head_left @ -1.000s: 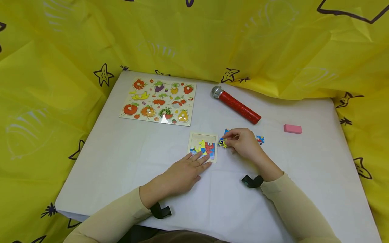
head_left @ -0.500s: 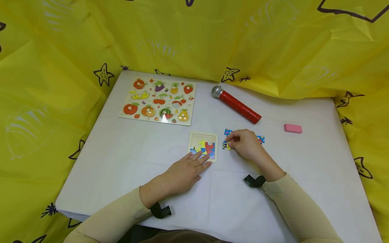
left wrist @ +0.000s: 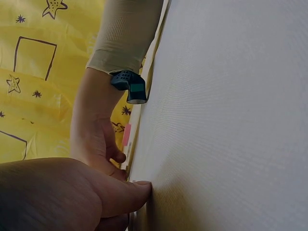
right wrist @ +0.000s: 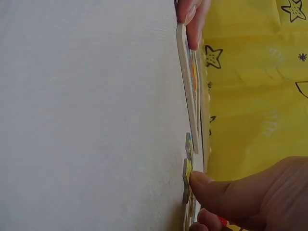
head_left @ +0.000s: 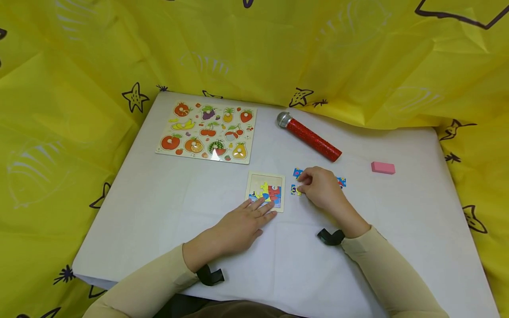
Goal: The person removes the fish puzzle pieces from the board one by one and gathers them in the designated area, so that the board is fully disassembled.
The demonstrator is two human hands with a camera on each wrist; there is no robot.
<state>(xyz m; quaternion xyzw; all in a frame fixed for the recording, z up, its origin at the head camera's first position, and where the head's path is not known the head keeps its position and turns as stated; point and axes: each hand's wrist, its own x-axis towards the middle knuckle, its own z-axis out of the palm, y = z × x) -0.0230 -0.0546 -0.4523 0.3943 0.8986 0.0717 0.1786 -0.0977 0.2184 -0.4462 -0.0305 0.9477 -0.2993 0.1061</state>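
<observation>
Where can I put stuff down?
Bare white cloth lies between the fruit board and left arm, and right of the pink block. It's crowded at the small puzzle: the left hand rests there, the right hand and loose pieces beside it.

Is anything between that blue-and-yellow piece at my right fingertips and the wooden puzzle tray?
Nothing visible: just white cloth separates the piece from the tray. The left hand covers part of the tray's near side.
</observation>
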